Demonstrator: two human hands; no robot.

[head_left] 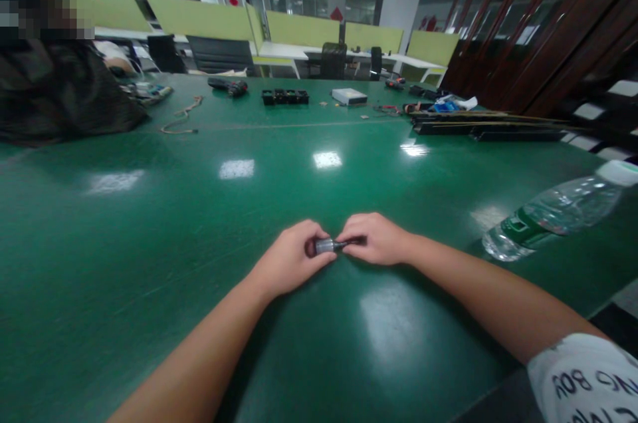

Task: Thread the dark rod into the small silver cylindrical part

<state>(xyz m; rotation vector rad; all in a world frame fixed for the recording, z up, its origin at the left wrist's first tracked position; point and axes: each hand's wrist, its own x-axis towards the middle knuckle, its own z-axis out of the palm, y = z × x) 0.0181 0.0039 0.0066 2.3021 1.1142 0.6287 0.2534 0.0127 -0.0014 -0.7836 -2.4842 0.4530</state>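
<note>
Near the front middle of the green table (199, 223), a small silver cylinder (325, 246) lies sideways between my two hands. My left hand (294, 257) is closed round it, thumb on the near side and fingers on the far side. A dark, narrow end points from the cylinder to the right. My right hand (376, 240) pinches a thin dark piece (353, 241) at that end. Whether the two pieces are joined cannot be made out, because the fingers cover part of them.
A clear plastic bottle (543, 220) lies or leans at the right. Along the back are a white box (349, 97), black blocks (285, 97), a power tool (228, 86), a cord (182, 117) and dark strips (488, 125). A person in dark clothing (60, 90) is at the left.
</note>
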